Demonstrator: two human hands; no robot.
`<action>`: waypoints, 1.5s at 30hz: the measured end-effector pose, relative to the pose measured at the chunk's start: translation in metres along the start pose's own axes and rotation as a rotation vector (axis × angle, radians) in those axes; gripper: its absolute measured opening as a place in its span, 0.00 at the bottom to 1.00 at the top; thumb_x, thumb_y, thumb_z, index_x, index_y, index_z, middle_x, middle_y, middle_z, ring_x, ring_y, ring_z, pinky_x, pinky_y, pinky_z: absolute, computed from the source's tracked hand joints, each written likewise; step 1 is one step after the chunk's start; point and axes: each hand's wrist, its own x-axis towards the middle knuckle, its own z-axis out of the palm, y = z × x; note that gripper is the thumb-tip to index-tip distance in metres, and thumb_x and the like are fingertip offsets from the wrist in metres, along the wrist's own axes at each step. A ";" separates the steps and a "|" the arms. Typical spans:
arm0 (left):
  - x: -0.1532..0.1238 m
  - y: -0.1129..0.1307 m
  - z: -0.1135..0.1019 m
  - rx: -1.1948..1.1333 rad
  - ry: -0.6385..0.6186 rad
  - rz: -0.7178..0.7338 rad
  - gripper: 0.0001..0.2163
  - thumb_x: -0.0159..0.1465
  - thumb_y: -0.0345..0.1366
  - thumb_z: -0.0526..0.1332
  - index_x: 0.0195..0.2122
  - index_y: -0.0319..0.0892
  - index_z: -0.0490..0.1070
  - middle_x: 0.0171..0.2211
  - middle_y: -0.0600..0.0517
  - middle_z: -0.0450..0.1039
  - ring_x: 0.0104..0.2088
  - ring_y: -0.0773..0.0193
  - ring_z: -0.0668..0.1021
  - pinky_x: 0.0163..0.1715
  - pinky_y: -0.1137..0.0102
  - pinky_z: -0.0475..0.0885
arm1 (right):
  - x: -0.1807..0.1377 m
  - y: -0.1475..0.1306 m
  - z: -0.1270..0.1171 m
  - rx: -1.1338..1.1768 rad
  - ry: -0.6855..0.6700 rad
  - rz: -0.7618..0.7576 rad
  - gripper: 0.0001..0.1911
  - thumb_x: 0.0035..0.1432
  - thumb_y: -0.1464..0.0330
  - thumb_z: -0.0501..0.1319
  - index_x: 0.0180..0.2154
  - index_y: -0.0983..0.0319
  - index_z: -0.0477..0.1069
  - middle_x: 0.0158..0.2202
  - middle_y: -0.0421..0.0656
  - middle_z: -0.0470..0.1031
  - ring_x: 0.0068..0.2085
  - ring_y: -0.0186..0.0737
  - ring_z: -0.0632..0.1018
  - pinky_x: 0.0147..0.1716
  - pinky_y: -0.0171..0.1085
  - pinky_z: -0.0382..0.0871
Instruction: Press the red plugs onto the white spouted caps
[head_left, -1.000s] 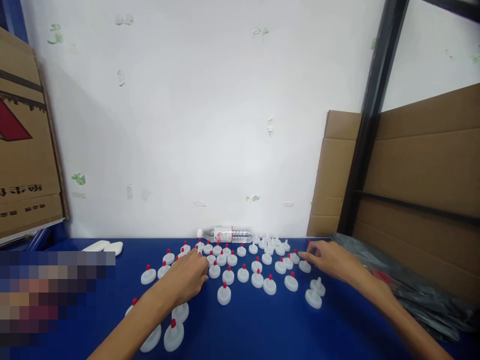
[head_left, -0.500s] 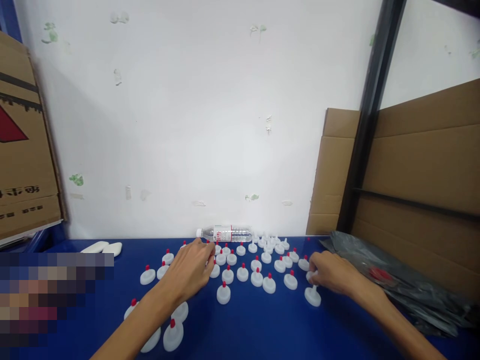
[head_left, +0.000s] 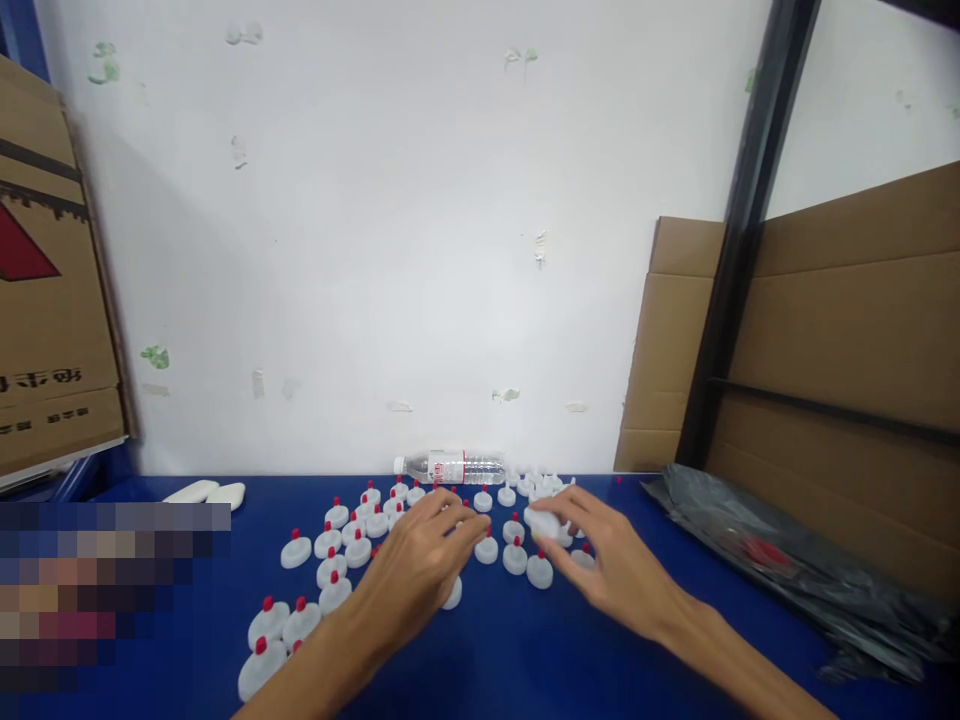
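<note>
Many white, round bottle caps with nozzles stand on the blue table, most with small red tips; one red-tipped cap is just below my right hand. My right hand grips a white nozzle cap between thumb and fingers, tilted and lifted among the others. My left hand is closed, fingers bent and pointing right toward that cap. Anything in its fingertips is too hidden to make out. Red-tipped caps lie left of my left hand, and its wrist covers some of them.
A clear plastic bottle lies against the white wall, near untipped white caps. Grey plastic bags spread at right beside cardboard. Two white objects lie back left. A cardboard box stands at left.
My right hand has moved left from the table's right side, and now holds a white nozzle cap up. My left hand has shifted right and slightly nearer, uncovering caps behind it.
</note>
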 end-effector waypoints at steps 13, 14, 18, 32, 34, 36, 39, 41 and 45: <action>-0.001 0.019 0.010 -0.231 0.000 0.005 0.10 0.70 0.24 0.56 0.47 0.39 0.73 0.36 0.48 0.79 0.38 0.60 0.76 0.36 0.67 0.76 | -0.008 -0.002 0.016 0.048 -0.067 -0.173 0.20 0.69 0.62 0.59 0.60 0.51 0.65 0.47 0.45 0.71 0.47 0.42 0.76 0.47 0.42 0.74; 0.000 0.021 0.010 -0.237 0.004 -0.003 0.09 0.70 0.25 0.56 0.47 0.39 0.74 0.36 0.48 0.79 0.38 0.60 0.76 0.35 0.67 0.76 | -0.008 -0.002 0.017 0.048 -0.057 -0.178 0.19 0.70 0.62 0.57 0.60 0.52 0.65 0.49 0.46 0.71 0.49 0.42 0.76 0.48 0.42 0.74; 0.002 0.022 0.011 -0.229 0.027 -0.020 0.08 0.71 0.27 0.56 0.46 0.39 0.74 0.34 0.49 0.79 0.35 0.61 0.75 0.32 0.68 0.74 | -0.009 -0.002 0.020 0.071 -0.050 -0.222 0.18 0.72 0.63 0.54 0.61 0.53 0.64 0.57 0.47 0.70 0.57 0.42 0.74 0.55 0.42 0.72; 0.005 0.035 0.001 -0.329 -0.149 -0.208 0.13 0.72 0.27 0.49 0.31 0.41 0.66 0.29 0.51 0.70 0.34 0.61 0.68 0.33 0.66 0.66 | -0.017 -0.012 0.025 0.002 0.118 -0.323 0.21 0.71 0.63 0.56 0.62 0.58 0.65 0.53 0.47 0.77 0.53 0.42 0.78 0.56 0.42 0.74; 0.005 0.039 0.001 -0.385 -0.124 -0.242 0.13 0.72 0.28 0.48 0.30 0.42 0.64 0.29 0.52 0.69 0.34 0.62 0.68 0.33 0.66 0.65 | -0.019 -0.013 0.024 -0.016 0.155 -0.349 0.22 0.71 0.64 0.56 0.63 0.57 0.64 0.54 0.47 0.77 0.53 0.42 0.79 0.58 0.44 0.72; 0.004 0.041 0.001 -0.440 -0.113 -0.274 0.13 0.73 0.29 0.48 0.30 0.42 0.63 0.29 0.52 0.69 0.34 0.62 0.68 0.33 0.66 0.64 | -0.020 -0.015 0.023 -0.017 0.179 -0.375 0.23 0.70 0.65 0.57 0.65 0.57 0.61 0.54 0.46 0.78 0.53 0.42 0.79 0.58 0.44 0.72; 0.001 0.041 0.003 -0.483 -0.138 -0.309 0.13 0.73 0.31 0.47 0.31 0.43 0.63 0.31 0.53 0.70 0.35 0.62 0.69 0.35 0.65 0.64 | -0.021 -0.017 0.022 -0.017 0.183 -0.421 0.25 0.70 0.66 0.57 0.66 0.57 0.59 0.53 0.46 0.78 0.52 0.42 0.79 0.55 0.41 0.74; 0.000 0.041 0.002 -0.488 -0.168 -0.315 0.13 0.73 0.31 0.47 0.31 0.43 0.64 0.31 0.53 0.71 0.34 0.62 0.70 0.36 0.65 0.65 | -0.021 -0.019 0.021 -0.026 0.175 -0.444 0.25 0.71 0.66 0.56 0.66 0.58 0.59 0.52 0.47 0.78 0.51 0.42 0.80 0.54 0.41 0.75; 0.008 0.037 -0.009 -0.402 -0.271 -0.291 0.14 0.73 0.32 0.49 0.31 0.43 0.67 0.30 0.53 0.71 0.34 0.62 0.70 0.35 0.66 0.65 | -0.016 -0.022 0.019 -0.032 0.155 -0.475 0.21 0.71 0.67 0.56 0.63 0.59 0.61 0.51 0.47 0.78 0.51 0.42 0.79 0.54 0.40 0.75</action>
